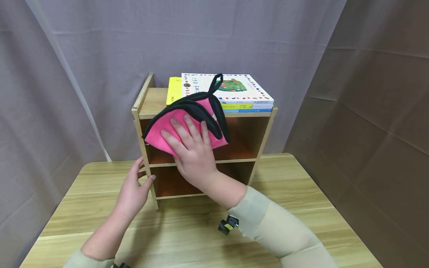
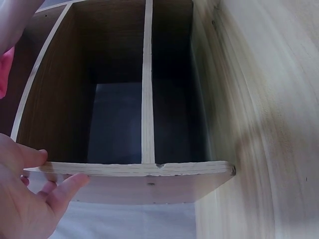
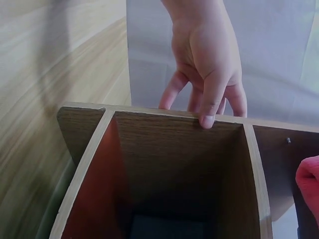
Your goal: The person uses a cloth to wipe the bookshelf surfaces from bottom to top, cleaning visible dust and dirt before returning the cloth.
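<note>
A small wooden shelf unit (image 1: 202, 161) stands on the table. My left hand (image 1: 132, 188) grips the front edge of its left side panel, with the thumb (image 2: 69, 191) on one face and fingers on the other. In front of the upper compartment, my right hand (image 1: 196, 154) holds a folded pink cloth (image 1: 157, 136) with black edging and a black hanging loop. Four fingers lie spread over the cloth, while the thumb is mostly hidden behind it. In the right wrist view only a bunched pink part of the cloth (image 3: 310, 181) shows at the right edge.
A stack of books (image 1: 261, 105), white cover uppermost, lies on the shelf's top board, with a yellow book (image 1: 173, 89) at its left. Grey curtains (image 1: 100, 56) hang behind and at the sides. Wood-grain table (image 1: 177, 238) extends in front.
</note>
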A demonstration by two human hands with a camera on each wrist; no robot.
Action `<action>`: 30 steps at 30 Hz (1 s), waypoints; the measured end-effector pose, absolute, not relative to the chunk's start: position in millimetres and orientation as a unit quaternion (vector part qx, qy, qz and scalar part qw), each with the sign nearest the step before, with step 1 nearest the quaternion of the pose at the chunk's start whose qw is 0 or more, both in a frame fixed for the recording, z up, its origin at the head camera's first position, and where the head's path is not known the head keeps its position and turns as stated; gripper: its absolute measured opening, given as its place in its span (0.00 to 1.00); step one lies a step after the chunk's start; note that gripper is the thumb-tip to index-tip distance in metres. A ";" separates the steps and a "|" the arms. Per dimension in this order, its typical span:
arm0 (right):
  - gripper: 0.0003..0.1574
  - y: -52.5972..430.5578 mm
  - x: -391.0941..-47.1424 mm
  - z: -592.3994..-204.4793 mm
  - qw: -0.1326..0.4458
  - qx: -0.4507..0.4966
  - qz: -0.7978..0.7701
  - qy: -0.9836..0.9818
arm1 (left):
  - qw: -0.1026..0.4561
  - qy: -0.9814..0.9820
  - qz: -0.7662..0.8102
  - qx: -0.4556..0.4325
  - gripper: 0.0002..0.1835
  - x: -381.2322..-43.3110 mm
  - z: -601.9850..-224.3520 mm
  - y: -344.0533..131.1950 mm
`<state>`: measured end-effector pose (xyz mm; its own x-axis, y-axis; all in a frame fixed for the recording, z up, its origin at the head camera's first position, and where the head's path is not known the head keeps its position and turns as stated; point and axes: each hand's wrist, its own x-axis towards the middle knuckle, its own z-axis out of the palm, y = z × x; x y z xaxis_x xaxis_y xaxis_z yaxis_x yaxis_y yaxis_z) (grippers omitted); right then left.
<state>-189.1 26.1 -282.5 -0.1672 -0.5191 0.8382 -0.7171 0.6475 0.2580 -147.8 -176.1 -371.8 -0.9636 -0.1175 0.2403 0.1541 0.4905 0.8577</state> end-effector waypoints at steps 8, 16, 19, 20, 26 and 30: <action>0.30 10.0 -187.7 -277.4 0.499 0.413 0.050 -0.760 | 0.140 -0.851 -0.505 -0.024 0.34 -147.8 -373.3 -177.5; 0.29 -7.4 -182.4 -271.6 0.503 0.410 0.025 -0.760 | 0.150 -0.848 -0.506 -0.044 0.34 -149.4 -376.4 -177.4; 0.29 -12.4 -181.8 -271.5 0.504 0.409 0.023 -0.760 | 0.157 -0.846 -0.507 -0.055 0.34 -149.7 -377.6 -177.2; 0.29 -14.0 -181.9 -271.5 0.503 0.410 0.024 -0.760 | 0.158 -0.845 -0.508 -0.058 0.34 -149.7 -378.0 -177.2; 0.28 -25.6 -181.5 -268.2 0.497 0.420 0.025 -0.759 | 0.157 -0.846 -0.506 -0.055 0.35 -147.7 -377.0 -177.8; 0.31 -32.0 -181.0 -265.6 0.494 0.418 0.011 -0.762 | 0.159 -0.852 -0.497 -0.048 0.34 -147.1 -376.3 -177.9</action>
<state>-181.0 -32.0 -265.6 -0.1617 -0.6268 0.7622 -0.6486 0.6496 0.3966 -147.1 -177.9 -376.3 -0.9450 -0.0759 0.3183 0.2396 0.5019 0.8311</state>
